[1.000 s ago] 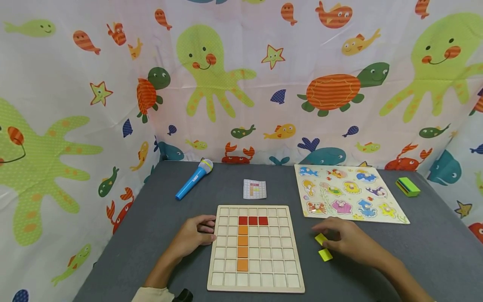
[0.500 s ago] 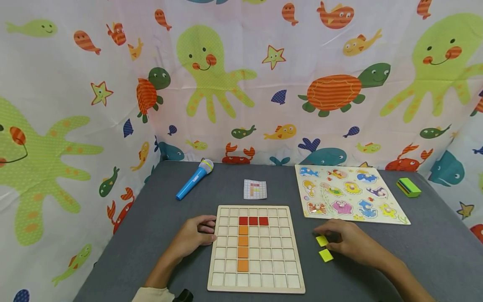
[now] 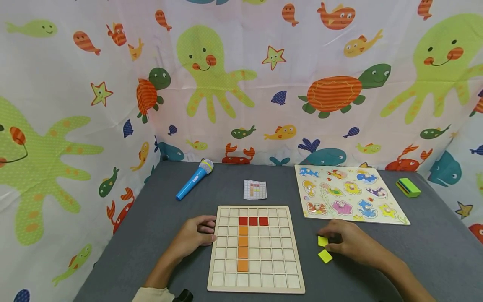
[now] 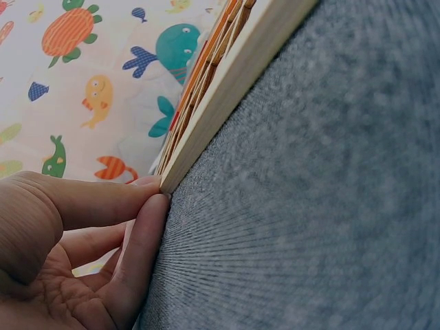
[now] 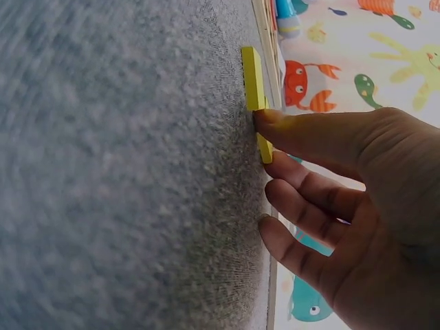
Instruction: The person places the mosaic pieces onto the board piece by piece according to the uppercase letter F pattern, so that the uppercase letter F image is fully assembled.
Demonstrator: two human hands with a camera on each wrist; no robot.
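A wooden grid board lies on the grey table, holding 3 red tiles in a row and several orange tiles in a column below the leftmost red one. My left hand grips the board's left edge; in the left wrist view, thumb and fingertips meet at the board's side. Right of the board, my right hand pinches a yellow tile between thumb and index finger, low at the tabletop. A second yellow tile lies just nearer to me, beside the thumb.
Behind the board lies a small printed grid card. A blue toy microphone is at the back left. A sea-animal peg puzzle lies at the back right, with a green layered block beyond it. A patterned curtain surrounds the table.
My right hand has shifted slightly, and the two yellow tiles have turned and moved a little against each other. My left hand and the board stay in place.
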